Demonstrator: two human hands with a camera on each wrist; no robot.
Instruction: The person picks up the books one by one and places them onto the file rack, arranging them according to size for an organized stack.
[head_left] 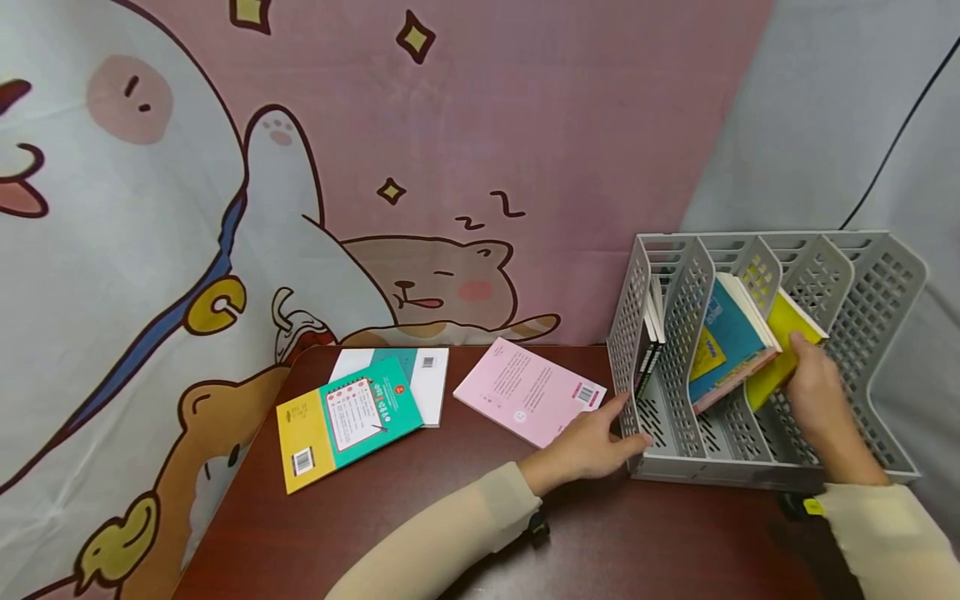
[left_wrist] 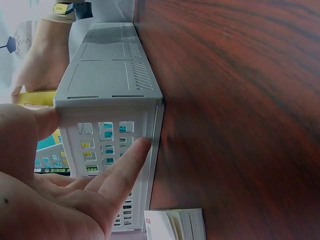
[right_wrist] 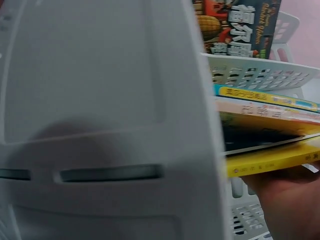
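Note:
My left hand (head_left: 588, 437) is at the left front corner of a grey file rack (head_left: 720, 471). In the left wrist view its fingers lie along the outside of the perforated side wall, and the thumb is at the front edge. With my right hand (head_left: 821, 396) I grip a yellow book (head_left: 771, 362) that leans in the third compartment from the left; my fingers are partly hidden behind it. Left of it, a blue-covered book (head_left: 731, 333) tilts in the second compartment. Dark-spined books (head_left: 651, 342) stand in the leftmost compartment.
A pink book (head_left: 525, 392) lies on the brown table (head_left: 570, 550) left of the rack. Farther left, a green-and-yellow book (head_left: 348, 421) overlaps a white book (head_left: 435, 387). A cartoon-printed cloth (head_left: 570, 150) hangs behind the table.

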